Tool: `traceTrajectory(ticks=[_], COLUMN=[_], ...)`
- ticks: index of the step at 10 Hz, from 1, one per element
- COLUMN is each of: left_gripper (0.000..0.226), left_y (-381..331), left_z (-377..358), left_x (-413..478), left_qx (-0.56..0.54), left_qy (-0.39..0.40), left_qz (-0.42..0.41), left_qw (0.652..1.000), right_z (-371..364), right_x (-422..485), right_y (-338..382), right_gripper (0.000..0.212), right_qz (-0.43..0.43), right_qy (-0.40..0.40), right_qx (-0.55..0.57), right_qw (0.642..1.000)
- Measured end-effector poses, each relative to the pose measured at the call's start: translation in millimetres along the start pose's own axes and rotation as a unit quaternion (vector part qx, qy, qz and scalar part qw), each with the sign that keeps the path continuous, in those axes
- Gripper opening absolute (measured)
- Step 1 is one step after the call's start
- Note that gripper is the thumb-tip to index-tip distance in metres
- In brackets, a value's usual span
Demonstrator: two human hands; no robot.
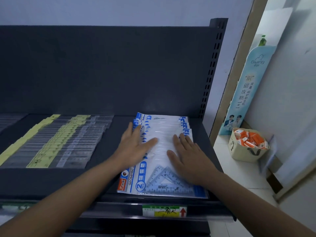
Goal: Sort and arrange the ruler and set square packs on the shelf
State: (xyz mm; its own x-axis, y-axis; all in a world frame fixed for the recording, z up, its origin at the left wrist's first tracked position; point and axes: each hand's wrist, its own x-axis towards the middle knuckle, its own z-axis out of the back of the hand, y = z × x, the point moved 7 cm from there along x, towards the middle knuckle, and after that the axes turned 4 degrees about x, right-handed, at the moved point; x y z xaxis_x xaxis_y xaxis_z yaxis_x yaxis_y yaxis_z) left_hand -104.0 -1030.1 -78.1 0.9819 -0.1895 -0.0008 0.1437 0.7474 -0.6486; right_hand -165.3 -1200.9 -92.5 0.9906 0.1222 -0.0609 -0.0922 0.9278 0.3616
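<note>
A fanned row of blue-and-white set square packs (164, 129) lies on the right part of the dark shelf (109, 178), overlapping from back to front. The front pack (159, 183) shows two clear triangles. My left hand (135, 144) lies flat on the left side of the row, fingers straight. My right hand (186, 154) lies flat on the right side, fingers straight and spread. To the left, ruler packs with yellow labels (56, 144) lie in overlapping rows.
A price label strip (165, 211) sits on the shelf's front edge. The shelf's upright post (212, 69) stands at the right. Beyond it, a basket of orange boxes (248, 144) and a tall blue display board (248, 89) stand on the floor.
</note>
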Motion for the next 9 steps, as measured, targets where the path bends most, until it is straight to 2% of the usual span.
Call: traceTrajectory(ticks=[1,2,3,4,5,6,7,8,9], left_gripper=[0.084,0.09,0.102,0.096,0.106,0.106,0.108,0.096,0.085], left_y=[1.7,7.6,13.1,12.2,7.1,8.6,15.2,17.1,22.3], left_z=[0.0,6.0,5.4,2.8,-0.6,3.3,9.9,20.4,44.6], left_x=[-11.5,-17.4,-26.7,-33.7,-33.7,-30.6,-33.0,-42.4,-57.0], left_qx=[-0.03,-0.02,-0.053,-0.04,-0.046,-0.037,-0.009,0.045,0.097], left_qy=[-0.017,0.006,0.088,0.154,0.192,0.183,0.145,0.122,0.098], left_qz=[-0.002,-0.007,-0.01,-0.032,-0.057,-0.061,-0.06,-0.116,-0.17], left_qw=[0.999,1.0,0.995,0.987,0.979,0.981,0.988,0.985,0.976], right_z=[-3.9,-3.8,-4.7,-8.3,-8.7,-6.1,-4.0,9.6,28.3], right_x=[-5.2,-8.0,-11.5,-14.3,-14.0,-12.1,-13.7,-19.6,-30.0], right_y=[3.8,5.0,4.0,9.6,14.8,12.1,15.0,21.6,33.3], right_gripper=[0.068,0.072,0.077,0.078,0.078,0.08,0.09,0.095,0.082], right_qz=[-0.01,-0.017,-0.02,-0.016,-0.021,-0.026,-0.034,-0.041,-0.041], right_qy=[-0.009,-0.006,0.004,0.004,-0.001,-0.005,-0.011,-0.064,-0.152], right_qx=[-0.001,0.01,0.013,-0.01,-0.018,-0.023,-0.023,-0.042,-0.1], right_qw=[1.0,1.0,1.0,1.0,1.0,0.999,0.999,0.996,0.982])
